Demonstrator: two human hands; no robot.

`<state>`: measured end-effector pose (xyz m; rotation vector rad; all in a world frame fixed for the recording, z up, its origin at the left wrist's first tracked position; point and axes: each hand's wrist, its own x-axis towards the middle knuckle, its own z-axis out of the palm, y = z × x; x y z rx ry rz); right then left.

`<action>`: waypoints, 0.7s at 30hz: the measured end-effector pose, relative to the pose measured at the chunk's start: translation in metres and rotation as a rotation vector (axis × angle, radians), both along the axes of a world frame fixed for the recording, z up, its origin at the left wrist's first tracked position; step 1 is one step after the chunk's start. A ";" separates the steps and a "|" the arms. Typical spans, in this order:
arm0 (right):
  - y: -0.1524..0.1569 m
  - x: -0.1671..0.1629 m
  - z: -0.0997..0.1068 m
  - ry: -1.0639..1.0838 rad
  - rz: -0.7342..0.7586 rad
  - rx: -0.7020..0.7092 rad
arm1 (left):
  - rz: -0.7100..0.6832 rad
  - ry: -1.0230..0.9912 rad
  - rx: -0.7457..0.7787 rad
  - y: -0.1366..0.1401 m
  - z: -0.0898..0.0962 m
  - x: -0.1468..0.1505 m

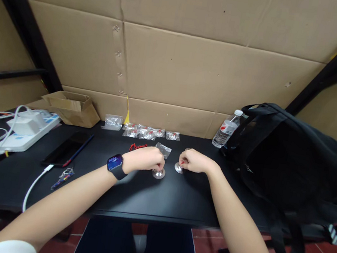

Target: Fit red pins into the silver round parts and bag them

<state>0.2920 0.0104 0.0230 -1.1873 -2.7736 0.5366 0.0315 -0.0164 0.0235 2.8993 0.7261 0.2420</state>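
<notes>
My left hand (148, 157), with a dark smartwatch (115, 162) on its wrist, is closed with its fingertips pinching the top of a small shiny metal disc (158, 174) shaped like a finger cymbal. My right hand (194, 161) is likewise closed at the middle of a second such disc (178, 168), where a bit of red shows. Both discs are at the black tabletop, a short gap apart. Behind the hands lie a clear plastic bag (163, 150) and a red cord (138, 147). The fingertips partly hide what they grip.
Several bagged discs (148, 133) line the back by the cardboard wall. To the left are an open carton (74, 109), a power strip (29, 135), a phone (67, 148) and a keychain (63, 178). A water bottle (227, 129) and a black backpack (293, 162) stand right.
</notes>
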 end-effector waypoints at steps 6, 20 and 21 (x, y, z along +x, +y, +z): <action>-0.009 -0.014 0.008 0.313 0.010 0.025 | 0.187 -0.325 0.121 -0.004 -0.009 -0.007; -0.013 -0.058 -0.017 1.142 -0.133 -0.300 | 0.408 -0.837 -0.029 0.000 -0.022 -0.002; -0.014 -0.059 -0.018 1.155 -0.135 -0.335 | 0.405 -0.838 -0.036 -0.001 -0.023 -0.002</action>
